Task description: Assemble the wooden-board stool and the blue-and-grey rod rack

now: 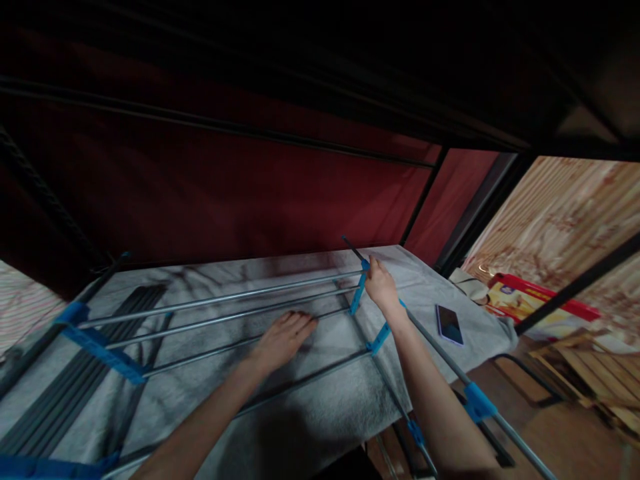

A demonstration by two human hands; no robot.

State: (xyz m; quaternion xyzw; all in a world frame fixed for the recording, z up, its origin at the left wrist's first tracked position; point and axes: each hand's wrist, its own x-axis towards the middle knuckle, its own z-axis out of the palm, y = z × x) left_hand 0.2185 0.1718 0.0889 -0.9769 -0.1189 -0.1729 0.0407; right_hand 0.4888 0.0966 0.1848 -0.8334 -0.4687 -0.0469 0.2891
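A frame of grey metal tubes (pixel 220 313) joined by blue plastic connectors spans the cloth-covered table. My right hand (pixel 381 285) is closed around the upper end of the right-hand blue connector (pixel 358 297), where a dark upright tube (pixel 353 247) passes through. Over the lowest of the three parallel tubes lies my left hand (pixel 285 340), palm down with its fingers loosely stretched, covering part of that tube. At the left end, another blue connector (pixel 103 348) holds the same three tubes. Lower right, a longer tube with a blue joint (pixel 479 401) runs beside my right forearm.
Several loose dark tubes (pixel 75 373) lie together on the left of the table. A phone (pixel 449 325) rests near the table's right edge (pixel 507 333). Beyond it are a red-and-yellow box (pixel 530 300) and a wooden slatted piece (pixel 590 377). Dark red fabric (pixel 240 193) hangs behind.
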